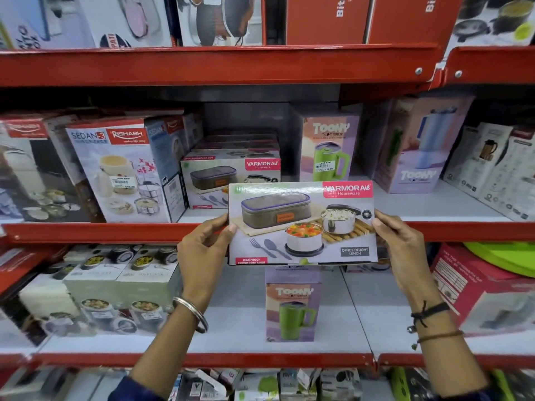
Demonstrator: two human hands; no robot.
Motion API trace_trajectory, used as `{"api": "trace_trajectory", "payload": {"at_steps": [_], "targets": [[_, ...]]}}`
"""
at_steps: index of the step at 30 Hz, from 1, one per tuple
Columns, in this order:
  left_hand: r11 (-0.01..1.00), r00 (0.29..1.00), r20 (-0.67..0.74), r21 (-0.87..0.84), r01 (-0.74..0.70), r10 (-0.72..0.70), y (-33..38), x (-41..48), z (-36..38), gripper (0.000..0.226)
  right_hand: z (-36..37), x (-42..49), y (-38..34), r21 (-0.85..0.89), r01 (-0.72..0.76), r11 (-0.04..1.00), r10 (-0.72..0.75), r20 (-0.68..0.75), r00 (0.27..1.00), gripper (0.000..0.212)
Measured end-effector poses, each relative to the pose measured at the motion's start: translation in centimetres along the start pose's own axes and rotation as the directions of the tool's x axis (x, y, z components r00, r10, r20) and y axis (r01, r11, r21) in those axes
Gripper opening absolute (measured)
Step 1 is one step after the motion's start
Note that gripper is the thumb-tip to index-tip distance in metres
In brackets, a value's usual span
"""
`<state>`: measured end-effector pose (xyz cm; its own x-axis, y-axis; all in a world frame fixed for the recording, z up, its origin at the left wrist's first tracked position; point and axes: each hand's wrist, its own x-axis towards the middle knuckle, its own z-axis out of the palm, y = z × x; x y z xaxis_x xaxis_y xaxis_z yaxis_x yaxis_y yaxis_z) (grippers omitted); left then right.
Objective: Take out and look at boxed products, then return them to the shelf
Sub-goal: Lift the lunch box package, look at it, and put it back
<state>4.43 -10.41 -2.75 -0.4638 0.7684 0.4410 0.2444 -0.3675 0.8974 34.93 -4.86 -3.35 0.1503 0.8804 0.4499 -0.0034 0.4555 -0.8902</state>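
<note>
Box-looking halfway done. Flat white cardboard lunch-set box out of the red metal shelf, held up in front, gripped at its ends by left hand and right hand. Left to do: putting back on the stack of matching boxes.

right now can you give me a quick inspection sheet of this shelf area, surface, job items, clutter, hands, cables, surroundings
surface: red-edged middle shelf, white deck, bare patch right of centre
job's things: Varmora lunch box held off the shelf, front face to the camera; matching Varmora stack on the shelf behind it
clutter: Rishabh Sedan box left of the stack, Toony tumbler box to its right
grippers: left hand grips the box's left edge, right hand its right edge
cables: nothing seen
surroundings: more boxed goods on shelves above and below; another Toony box on the lower shelf
</note>
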Motion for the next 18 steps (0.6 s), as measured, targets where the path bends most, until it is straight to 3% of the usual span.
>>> {"api": "trace_trajectory", "payload": {"at_steps": [4, 7, 12, 18], "targets": [[0.999, 0.999, -0.017, 0.013, -0.035, 0.036, 0.5, 0.1, -0.3, 0.026, 0.7, -0.2, -0.6, -0.021, 0.031, 0.999, -0.032, -0.003, 0.999, 0.035], [0.99, 0.991, -0.042, 0.068, -0.127, 0.13, 1.1, 0.8, -0.8, 0.024, 1.8, 0.2, -1.4, -0.084, 0.094, 0.992, -0.094, 0.002, 0.996, 0.027], [0.969, 0.966, -0.107, 0.108, -0.223, 0.234, 1.8, 2.9, -1.7, 0.025, 5.2, 1.8, -2.3, -0.1, 0.158, 0.982, -0.163, -0.033, 0.986, 0.03], [0.971, 0.969, -0.153, 0.173, -0.167, 0.194, 1.2, 5.7, -3.0, 0.029, 10.5, 3.4, -1.2, -0.138, 0.144, 0.98, -0.148, -0.021, 0.989, 0.036]]}}
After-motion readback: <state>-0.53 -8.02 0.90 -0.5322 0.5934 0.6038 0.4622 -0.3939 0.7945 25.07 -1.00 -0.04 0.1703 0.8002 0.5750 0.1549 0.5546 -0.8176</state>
